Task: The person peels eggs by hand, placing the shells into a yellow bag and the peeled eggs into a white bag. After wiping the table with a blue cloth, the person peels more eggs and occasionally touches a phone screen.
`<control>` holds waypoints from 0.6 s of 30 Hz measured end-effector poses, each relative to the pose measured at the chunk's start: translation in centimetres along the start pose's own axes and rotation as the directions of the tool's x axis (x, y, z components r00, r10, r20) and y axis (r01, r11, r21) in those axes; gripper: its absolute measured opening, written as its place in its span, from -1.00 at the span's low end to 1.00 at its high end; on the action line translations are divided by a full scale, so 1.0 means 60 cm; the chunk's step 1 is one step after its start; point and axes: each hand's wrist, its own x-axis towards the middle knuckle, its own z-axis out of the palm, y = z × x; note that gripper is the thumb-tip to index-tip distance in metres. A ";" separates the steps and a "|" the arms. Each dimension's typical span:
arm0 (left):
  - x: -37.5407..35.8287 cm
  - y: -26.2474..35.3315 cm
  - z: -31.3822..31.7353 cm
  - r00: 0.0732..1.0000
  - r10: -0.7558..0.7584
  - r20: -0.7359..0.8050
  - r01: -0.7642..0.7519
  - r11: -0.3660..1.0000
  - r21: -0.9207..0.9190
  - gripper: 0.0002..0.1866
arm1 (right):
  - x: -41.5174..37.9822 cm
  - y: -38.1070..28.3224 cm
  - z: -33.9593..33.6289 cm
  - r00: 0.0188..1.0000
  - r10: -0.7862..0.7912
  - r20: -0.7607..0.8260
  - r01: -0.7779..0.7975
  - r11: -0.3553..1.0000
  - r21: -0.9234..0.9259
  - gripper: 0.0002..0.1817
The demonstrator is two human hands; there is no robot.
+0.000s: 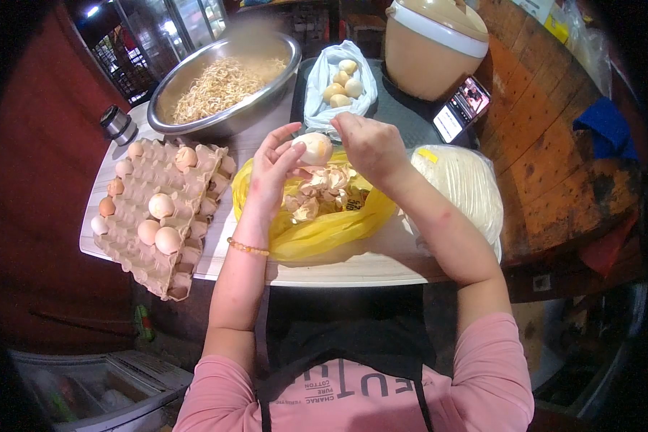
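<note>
On the pink shirt point(353, 403) you wear, the print stands reversed to your view: the small block reads "CHARAC", "PURE" and "COTTON", and beside it run large letters in which you can make out F, U and T, the rest cut off by your apron. On the yellow plastic bag point(317, 241), you see dark characters, partly hidden, perhaps "GIC" and "25". Your propped phone point(463, 109) shows lines of text too small to read.

A steel bowl point(164, 104) of sprouts point(227, 90) stands near a small dark jar point(118, 125). A phone point(464, 108) tilts beside a lidded tan bucket point(432, 68), a plastic-wrapped pale bundle point(459, 189) nearby; a blue cloth point(606, 129) lies farther right.
</note>
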 end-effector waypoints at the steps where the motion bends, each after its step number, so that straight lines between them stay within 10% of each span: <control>1: 0.000 0.002 0.001 1.000 0.016 0.000 -0.016 1.000 -0.021 -0.48 | -0.001 0.003 0.000 0.999 0.016 0.046 -0.016 1.000 0.010 -0.88; 8: 0.006 -0.008 -0.008 0.994 0.108 -0.023 -0.106 0.992 0.070 -0.45 | 0.009 -0.021 -0.012 0.995 0.048 0.086 -0.071 0.954 0.291 -0.83; 18: 0.005 -0.009 -0.006 0.998 0.070 -0.006 -0.070 0.995 0.073 -0.35 | 0.005 -0.014 -0.003 0.985 -0.175 0.009 0.173 0.981 0.086 -0.91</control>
